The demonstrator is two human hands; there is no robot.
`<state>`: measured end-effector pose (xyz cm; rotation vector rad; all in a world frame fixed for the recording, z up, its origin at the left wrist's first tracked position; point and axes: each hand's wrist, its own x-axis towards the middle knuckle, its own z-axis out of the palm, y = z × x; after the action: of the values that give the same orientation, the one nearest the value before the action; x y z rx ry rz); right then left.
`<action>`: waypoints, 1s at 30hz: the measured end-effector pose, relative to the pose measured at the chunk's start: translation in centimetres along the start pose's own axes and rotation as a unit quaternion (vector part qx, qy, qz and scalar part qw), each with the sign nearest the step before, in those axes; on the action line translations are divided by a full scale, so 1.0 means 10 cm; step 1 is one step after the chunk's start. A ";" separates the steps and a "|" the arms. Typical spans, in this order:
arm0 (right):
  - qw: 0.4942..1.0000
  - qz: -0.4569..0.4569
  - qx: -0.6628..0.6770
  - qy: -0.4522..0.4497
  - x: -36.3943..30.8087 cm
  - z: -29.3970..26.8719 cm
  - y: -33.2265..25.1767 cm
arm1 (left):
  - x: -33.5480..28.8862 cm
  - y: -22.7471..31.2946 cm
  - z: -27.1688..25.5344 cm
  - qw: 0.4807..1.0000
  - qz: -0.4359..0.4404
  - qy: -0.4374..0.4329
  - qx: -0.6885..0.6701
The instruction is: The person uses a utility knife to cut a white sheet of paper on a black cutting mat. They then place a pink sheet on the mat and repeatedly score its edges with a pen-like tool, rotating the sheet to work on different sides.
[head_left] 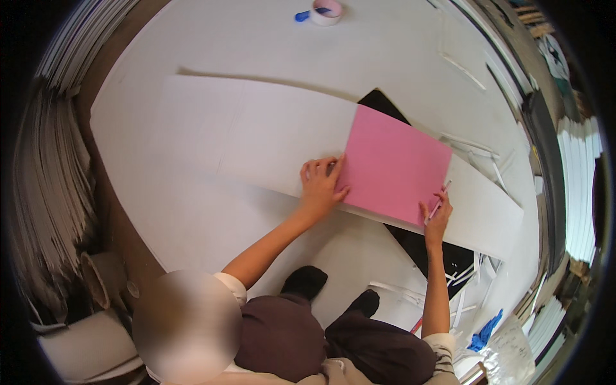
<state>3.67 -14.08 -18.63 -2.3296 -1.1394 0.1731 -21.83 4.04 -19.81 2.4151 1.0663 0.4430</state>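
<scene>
A square pink sheet point(394, 163) lies on a long white board point(269, 138) that stretches across the white work surface. My left hand point(321, 186) rests with fingers spread at the sheet's left edge, partly on the board. At the sheet's lower right corner, my right hand point(437, 221) grips a slim pale pen point(447, 187) with its upper end pointing up and away. Some of that hand's fingers touch the pink edge. Underneath the board, a black mat point(382, 102) sticks out at the far and near sides.
White offcut strips point(471, 151) lie around the board's right end. A tape roll point(326, 13) with something blue beside it sits at the far side. Stacked sheets point(51, 186) line the left. Near right are a crumpled blue piece point(486, 331) and clear plastic point(510, 353).
</scene>
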 end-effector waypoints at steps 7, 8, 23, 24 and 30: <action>0.989 0.028 0.102 0.099 0.06 -0.32 0.12 | 0.16 0.14 -0.14 1.000 0.015 0.010 -0.024; 0.983 0.054 0.144 0.104 0.11 -0.41 0.14 | 0.27 0.23 -0.20 0.999 0.047 0.009 -0.014; 0.971 -0.056 0.202 0.118 0.33 0.08 0.41 | 1.74 1.42 1.15 0.970 0.236 -0.044 0.034; 0.972 -0.053 0.201 0.107 0.31 0.05 0.40 | 1.73 1.42 1.20 0.973 0.225 -0.046 0.040; 0.971 -0.026 0.223 0.083 0.31 0.00 0.40 | 1.73 1.45 1.31 0.976 0.209 -0.040 0.040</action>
<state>8.41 -13.76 -20.34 -1.8781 -0.9623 0.1888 4.21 4.90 -21.36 2.7078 0.5468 0.4399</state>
